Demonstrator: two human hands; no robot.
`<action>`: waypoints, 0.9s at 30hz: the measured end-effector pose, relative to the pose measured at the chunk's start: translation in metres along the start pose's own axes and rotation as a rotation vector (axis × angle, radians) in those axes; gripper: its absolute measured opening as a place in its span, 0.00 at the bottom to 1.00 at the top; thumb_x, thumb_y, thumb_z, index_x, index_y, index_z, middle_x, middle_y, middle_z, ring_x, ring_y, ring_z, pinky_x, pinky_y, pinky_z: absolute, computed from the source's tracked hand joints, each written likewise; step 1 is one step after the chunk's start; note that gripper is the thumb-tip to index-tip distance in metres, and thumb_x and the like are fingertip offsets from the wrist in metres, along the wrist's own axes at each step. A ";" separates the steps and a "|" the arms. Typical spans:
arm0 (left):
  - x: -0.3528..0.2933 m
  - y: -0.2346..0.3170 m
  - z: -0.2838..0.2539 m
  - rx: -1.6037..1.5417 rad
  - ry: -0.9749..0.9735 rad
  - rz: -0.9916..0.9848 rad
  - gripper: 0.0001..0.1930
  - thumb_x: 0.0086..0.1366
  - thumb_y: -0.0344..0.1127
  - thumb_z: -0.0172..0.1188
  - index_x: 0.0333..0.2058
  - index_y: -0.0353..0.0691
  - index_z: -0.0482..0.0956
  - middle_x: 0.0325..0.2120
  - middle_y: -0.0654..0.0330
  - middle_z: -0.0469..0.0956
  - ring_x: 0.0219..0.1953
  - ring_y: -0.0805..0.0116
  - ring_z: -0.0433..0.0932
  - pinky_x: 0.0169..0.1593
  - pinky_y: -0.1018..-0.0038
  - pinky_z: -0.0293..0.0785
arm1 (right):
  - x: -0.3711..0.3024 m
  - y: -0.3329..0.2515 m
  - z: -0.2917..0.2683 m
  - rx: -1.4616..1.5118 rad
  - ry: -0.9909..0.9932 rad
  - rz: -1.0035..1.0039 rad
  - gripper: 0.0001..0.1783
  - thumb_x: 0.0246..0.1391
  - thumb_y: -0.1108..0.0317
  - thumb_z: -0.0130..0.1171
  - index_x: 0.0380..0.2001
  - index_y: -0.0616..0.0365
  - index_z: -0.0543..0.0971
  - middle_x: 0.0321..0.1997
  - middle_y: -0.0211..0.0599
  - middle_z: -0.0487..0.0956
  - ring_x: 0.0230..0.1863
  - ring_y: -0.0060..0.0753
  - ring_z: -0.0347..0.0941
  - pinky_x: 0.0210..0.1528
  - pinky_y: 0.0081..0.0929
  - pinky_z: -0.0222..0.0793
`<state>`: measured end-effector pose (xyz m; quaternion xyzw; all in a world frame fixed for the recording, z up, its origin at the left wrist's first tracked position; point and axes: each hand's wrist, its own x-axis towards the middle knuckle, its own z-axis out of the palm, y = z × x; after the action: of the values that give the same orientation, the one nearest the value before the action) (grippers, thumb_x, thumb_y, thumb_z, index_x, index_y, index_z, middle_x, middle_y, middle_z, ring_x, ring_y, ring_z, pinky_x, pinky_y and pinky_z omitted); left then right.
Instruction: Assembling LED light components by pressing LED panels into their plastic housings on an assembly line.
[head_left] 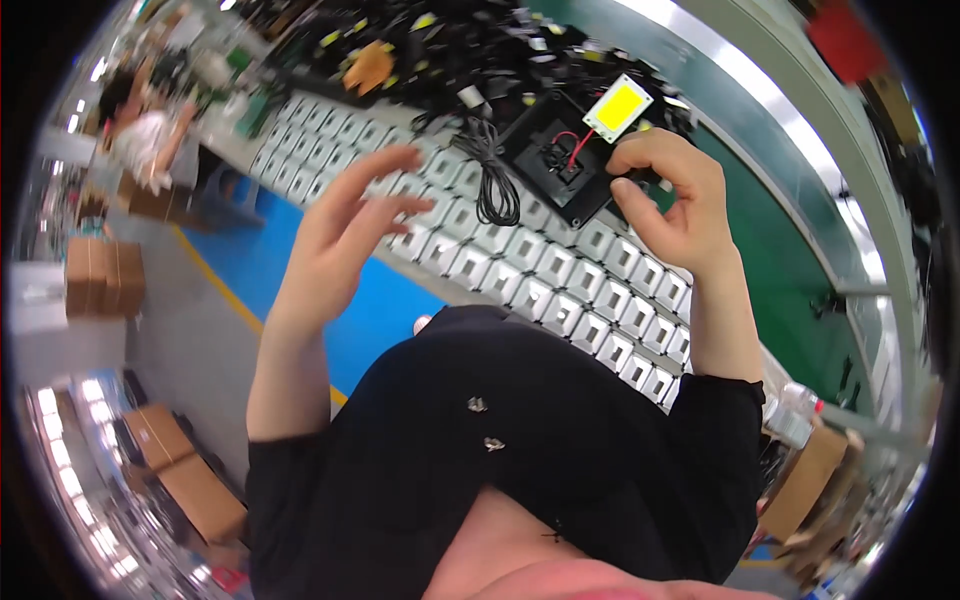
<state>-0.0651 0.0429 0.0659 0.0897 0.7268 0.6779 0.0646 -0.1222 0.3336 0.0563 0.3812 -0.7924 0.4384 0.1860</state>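
A square black lamp housing sits over rows of silver frames, its inside facing up. From it, red wires run to a white LED board with a yellow rectangle, at the housing's far right corner. My right hand is closed at the housing's right edge, thumb and forefinger pinched there; its other fingers are partly hidden. A bundled black cable lies left of the housing. My left hand hovers left of the cable, fingers apart and holding nothing.
Silver square frames with rectangular openings cover the bench in rows. A heap of black parts lies behind, with an orange-brown piece on it. A green surface is at right. Another person sits far left, near cardboard boxes.
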 end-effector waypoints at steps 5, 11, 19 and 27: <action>-0.019 0.007 -0.058 -0.321 -0.146 -0.101 0.26 0.65 0.48 0.45 0.58 0.42 0.60 0.46 0.59 0.70 0.40 0.71 0.75 0.37 0.75 0.75 | 0.059 -0.065 0.086 0.100 -0.156 -0.158 0.08 0.34 0.76 0.59 0.25 0.59 0.76 0.26 0.37 0.75 0.28 0.35 0.72 0.32 0.24 0.68; -0.065 -0.023 -0.125 -0.747 -0.183 0.109 0.30 0.60 0.32 0.51 0.59 0.37 0.51 0.49 0.56 0.66 0.49 0.67 0.70 0.49 0.67 0.70 | 0.088 -0.105 0.170 0.291 -0.175 -0.011 0.06 0.40 0.76 0.62 0.25 0.62 0.76 0.26 0.34 0.77 0.27 0.23 0.73 0.31 0.18 0.68; -0.112 -0.045 -0.140 -0.846 0.290 0.236 0.20 0.68 0.41 0.40 0.56 0.40 0.54 0.51 0.57 0.65 0.51 0.65 0.69 0.51 0.60 0.69 | 0.089 -0.139 0.254 0.302 -0.098 0.001 0.10 0.42 0.74 0.63 0.32 0.61 0.79 0.27 0.37 0.78 0.27 0.28 0.76 0.30 0.20 0.70; -0.127 -0.034 -0.154 -0.661 0.376 0.139 0.23 0.70 0.45 0.32 0.58 0.39 0.52 0.53 0.54 0.64 0.52 0.61 0.70 0.52 0.60 0.70 | 0.117 -0.149 0.237 -0.077 -0.216 -0.276 0.18 0.37 0.77 0.62 0.36 0.54 0.75 0.46 0.41 0.71 0.43 0.40 0.69 0.40 0.28 0.69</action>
<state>0.0236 -0.1369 0.0395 -0.0127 0.4606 0.8829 -0.0905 -0.0736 0.0350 0.0824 0.5239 -0.7641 0.3345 0.1727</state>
